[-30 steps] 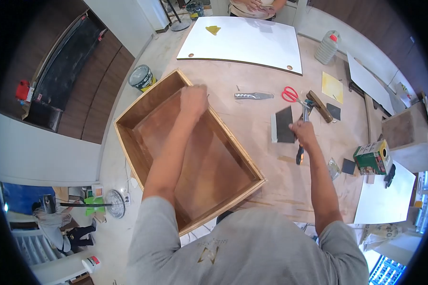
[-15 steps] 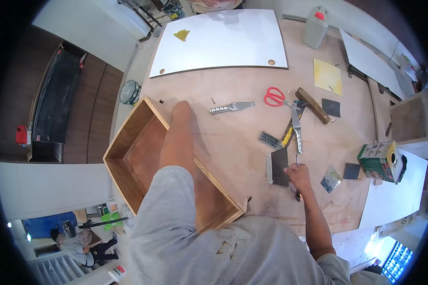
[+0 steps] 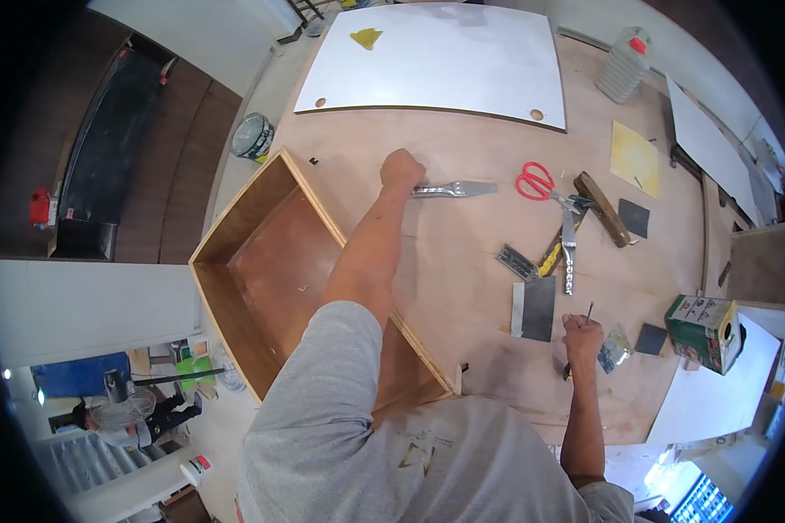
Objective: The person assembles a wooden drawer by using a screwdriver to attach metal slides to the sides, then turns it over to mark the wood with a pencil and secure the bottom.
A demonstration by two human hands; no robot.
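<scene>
My left hand (image 3: 403, 170) is closed at the handle end of a silver-bladed scraper (image 3: 455, 189), its fingertips mostly hidden; what it grips cannot be made out. The arm reaches across an open wooden drawer box (image 3: 275, 248). Lower right, my right hand (image 3: 582, 336) is wrapped round a thin tool, whose metal shaft (image 3: 590, 312) points up from the fist and dark end shows below. Just left of that hand lies a dark sheet with a pale edge (image 3: 539, 309). Beyond it are red-handled scissors (image 3: 535, 181), a second scraper (image 3: 569, 253) and a wooden block (image 3: 601, 209).
A white panel (image 3: 436, 61) covers the workbench's far side. To the right stand a clear jug (image 3: 623, 65) and a green can (image 3: 702, 331). Yellow sandpaper (image 3: 634, 159) lies nearby. A paint bucket (image 3: 252, 137) is beyond the box; a fan (image 3: 124, 401) stands lower left.
The view has shifted, moving most bench items rightward. My left hand has moved right from beside the box's far edge to the scraper. My right hand has moved slightly away from the dark sheet.
</scene>
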